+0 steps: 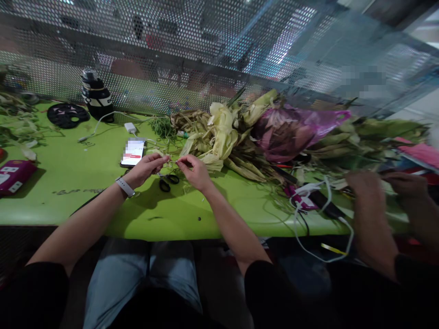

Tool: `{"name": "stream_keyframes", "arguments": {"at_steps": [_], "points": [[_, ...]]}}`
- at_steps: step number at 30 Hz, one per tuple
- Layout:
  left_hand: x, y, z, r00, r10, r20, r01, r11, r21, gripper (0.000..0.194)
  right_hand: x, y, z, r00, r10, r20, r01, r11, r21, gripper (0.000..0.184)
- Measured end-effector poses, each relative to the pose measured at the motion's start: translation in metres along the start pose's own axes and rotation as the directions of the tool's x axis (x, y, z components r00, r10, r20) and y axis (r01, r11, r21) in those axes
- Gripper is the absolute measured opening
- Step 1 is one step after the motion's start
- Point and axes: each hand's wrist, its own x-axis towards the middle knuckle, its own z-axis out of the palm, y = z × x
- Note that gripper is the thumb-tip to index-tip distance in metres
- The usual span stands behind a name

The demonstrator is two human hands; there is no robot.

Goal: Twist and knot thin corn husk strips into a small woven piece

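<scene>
Clock centred on the two hands, twelve pointing away from the wearer. Nearest, at six o'clock, denim-clad legs (171,262) under the front edge of a green table (144,224). Between three and four, a black power strip (327,205) with a looping white cable; just beyond, at three, a co-worker's hands (367,186). Close in, at six, black-handled scissors (167,183) lying on the table. At the centre, left hand (148,165), pale band at the wrist, grip pinched closed on a thin pale strand (172,159); opposite, right hand (194,171), grip likewise pinched closed at the strand's other end, fine detail too small to tell. At nine, just beside the left hand, a lit phone (132,155); farther out, a magenta box (17,177). At two, pale husks (222,132); behind, toward three, a purple bag (291,132). Near twelve, green strands (163,128). Between ten and eleven, a black bottle (98,98), upright. Farthest, across twelve, a perforated screen (171,55).
</scene>
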Motion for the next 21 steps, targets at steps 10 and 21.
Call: {"name": "stream_keyframes", "arguments": {"at_steps": [10,21], "points": [[0.004,-0.004,-0.01,0.997,-0.072,-0.025,0.071,0.996,-0.051,0.027,-0.001,-0.003,0.002,0.994,-0.106,0.009,0.106,0.987,-0.124,0.019],[-0.003,0.001,0.008,0.999,-0.016,-0.027,0.004,0.922,-0.386,0.016,-0.011,-0.01,0.032,0.98,0.125,0.154,-0.128,0.992,0.007,0.036]]}}
